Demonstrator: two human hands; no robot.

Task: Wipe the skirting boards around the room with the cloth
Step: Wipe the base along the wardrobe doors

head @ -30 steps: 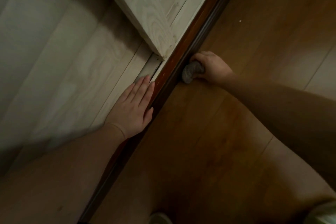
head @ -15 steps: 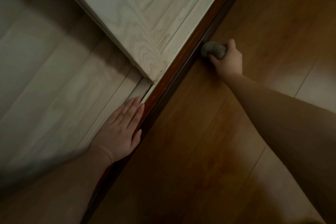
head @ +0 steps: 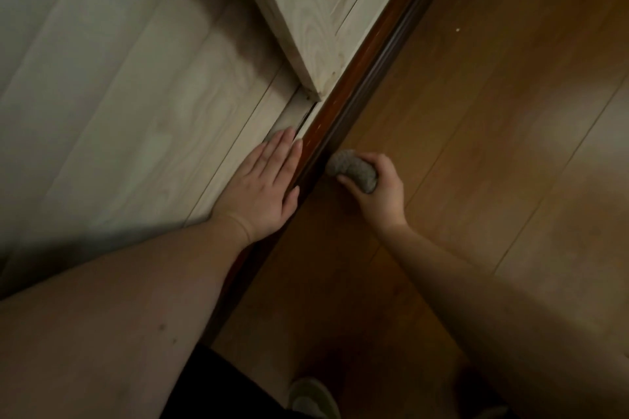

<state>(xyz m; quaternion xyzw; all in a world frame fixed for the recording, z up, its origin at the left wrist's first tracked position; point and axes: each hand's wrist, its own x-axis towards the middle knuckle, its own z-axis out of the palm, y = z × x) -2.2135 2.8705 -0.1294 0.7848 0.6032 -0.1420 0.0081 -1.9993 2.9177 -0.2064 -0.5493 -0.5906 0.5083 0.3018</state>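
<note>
1. The light is dim and the edges of the view are blurred. A pale shoe [head: 313, 396] at the bottom is cut off by the frame, and dark clothing [head: 218, 388] hides part of the floor [head: 476, 146].
2. The cloth [head: 352, 170] is grey, coarse in texture and bunched into a wad; the part inside the fist is hidden.
3. The skirting board [head: 347, 105] is a dark reddish-brown strip running diagonally between the pale wood panelling [head: 136, 112] and the floor.
4. The right hand [head: 377, 190] has its fingers curled round the cloth, pressing it against the skirting board.
5. The left hand [head: 263, 187] lies flat, fingers straight and together, on the panelling just beside the board, holding nothing.
6. Counted: one cloth, two hands, one shoe.
</note>
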